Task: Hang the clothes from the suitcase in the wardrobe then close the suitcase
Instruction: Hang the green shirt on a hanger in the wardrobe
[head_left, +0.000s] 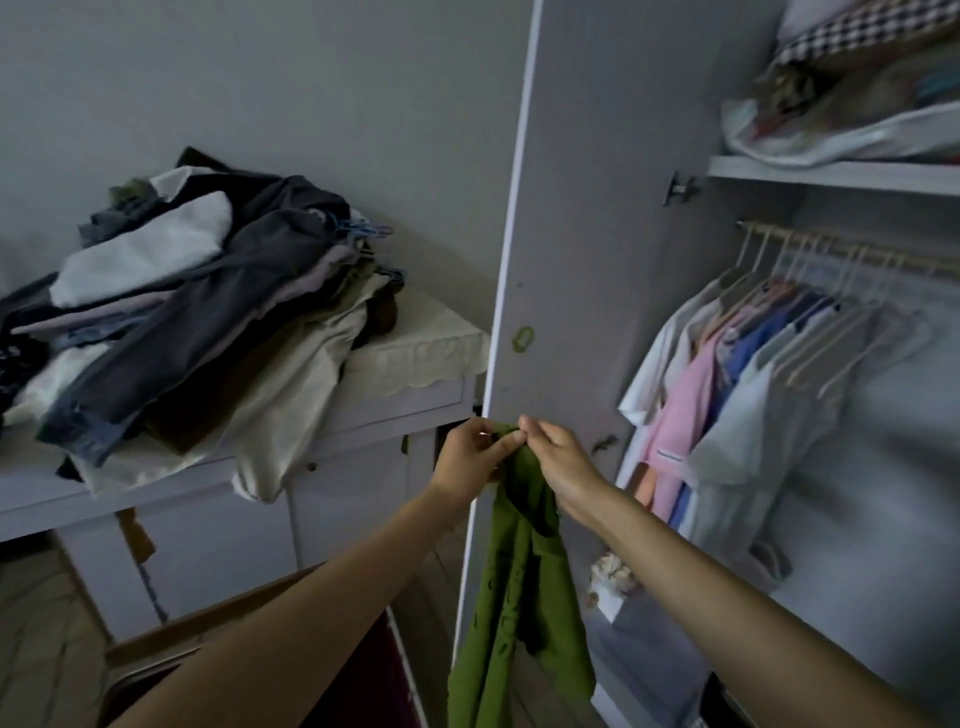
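Note:
A green garment (519, 597) hangs down in front of the open wardrobe door (582, 260). My left hand (470, 457) and my right hand (558, 462) pinch its top edge close together, at about the height of the door's lower half. To the right, the wardrobe rail (841, 249) carries several hangers with white, pink and blue clothes (727, 395). At the bottom left, under my left forearm, shows the brown rim of what looks like the suitcase (171, 639); its inside is mostly hidden.
A white cabinet (363, 415) on the left bears a big pile of folded clothes (182, 312) and some blue hangers (363, 231). The wardrobe's top shelf (831, 174) holds bedding and bags. Small items sit on the wardrobe floor (613, 577).

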